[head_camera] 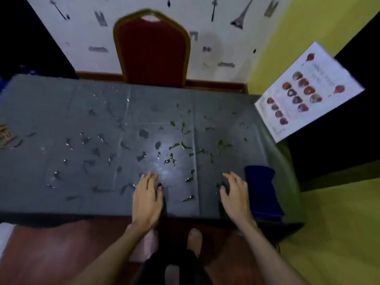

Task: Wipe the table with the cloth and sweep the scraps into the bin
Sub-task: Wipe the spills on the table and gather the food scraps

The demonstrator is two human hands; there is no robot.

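A table under a dark grey cover [61, 112] fills the middle of the view. Several green leaf scraps [181, 146] and wet patches are strewn over it, thickest around the centre. A folded dark blue cloth [262, 190] lies at the front right corner. My left hand [147, 199] rests flat near the front edge with its fingers straight. My right hand [235, 195] hovers just left of the cloth, fingers relaxed and slightly bent, holding nothing. No bin is in view.
A red chair with a gold frame [153, 52] stands behind the table against the patterned wall. A printed sheet with food pictures [308, 91] hangs on the yellow wall at right. A patterned object [5, 136] sits at the table's left edge. My feet stand on reddish floor below.
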